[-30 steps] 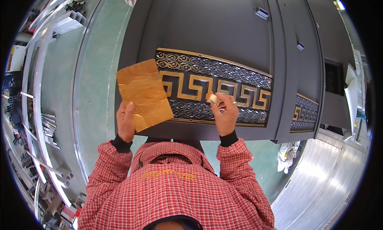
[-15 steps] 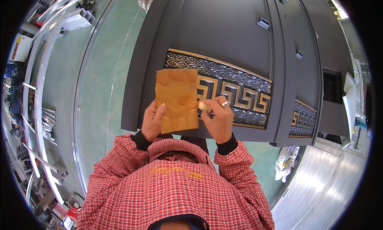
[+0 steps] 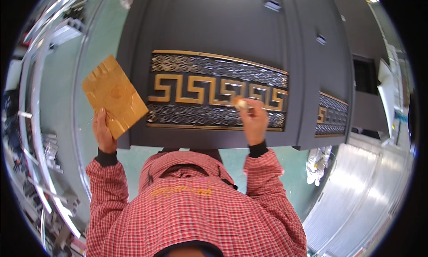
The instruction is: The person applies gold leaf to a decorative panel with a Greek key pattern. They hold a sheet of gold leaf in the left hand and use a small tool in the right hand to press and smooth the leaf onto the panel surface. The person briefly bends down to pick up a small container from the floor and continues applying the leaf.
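My left hand grips the lower edge of a flat, gold-brown piece of cardboard, thumb on its face. The cardboard is tilted, left of a dark grey door panel, with a darker smear near its middle. Between the fingers of my right hand is a small pale sponge-like pad with an orange-gold end; blur hides its exact kind. That pad is over the gold key-pattern band of the panel's ornament; I cannot tell whether it touches. Some right-hand key shapes look silvery inside their gold edges.
Embossed dark swirl strips border the key pattern. To the right, another grey panel carries a similar ornament. Metal profiles and racks line the left side. Ribbed pale sheeting and a plastic-wrapped bundle lie at lower right.
The cardboard has moved left, off the ornament, and tilted. My right hand with the pad has come away from the cardboard's edge to the key pattern. The view has shifted.
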A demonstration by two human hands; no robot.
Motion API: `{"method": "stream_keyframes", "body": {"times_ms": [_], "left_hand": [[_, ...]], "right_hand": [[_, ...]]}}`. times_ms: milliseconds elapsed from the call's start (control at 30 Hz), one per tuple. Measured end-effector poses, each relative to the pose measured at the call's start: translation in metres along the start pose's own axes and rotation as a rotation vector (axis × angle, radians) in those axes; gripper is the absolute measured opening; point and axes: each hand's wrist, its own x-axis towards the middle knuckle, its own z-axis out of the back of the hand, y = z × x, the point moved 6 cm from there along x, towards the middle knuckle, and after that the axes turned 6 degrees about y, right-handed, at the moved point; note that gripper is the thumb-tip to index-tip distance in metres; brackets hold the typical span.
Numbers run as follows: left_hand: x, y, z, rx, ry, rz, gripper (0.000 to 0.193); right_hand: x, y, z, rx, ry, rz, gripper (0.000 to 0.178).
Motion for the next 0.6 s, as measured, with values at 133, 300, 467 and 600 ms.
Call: {"method": "stream_keyframes", "body": {"times_ms": [133,300,467,600], "left_hand": [[0.008,-0.024,0.032,0.044,-0.043,-0.107,0.032],[0.008,-0.013,0.025,-0.021,-0.069,-0.06,0.033],[0.002,0.002,0.0,-0.046,-0.032,-0.012,0.035],[-0.001,0.02,-0.012,-0.023,0.033,0.011,0.035]], "right_hand": [[-0.006,-0.043,-0.006,0.341,0.029,-0.155,0.024],[-0.004,-0.048,-0.018,0.458,0.064,-0.194,0.024],[-0.001,-0.039,-0.018,-0.03,-0.023,-0.096,0.017],[-0.005,-0.05,-0.049,0.004,0.01,-0.049,0.017]]}}
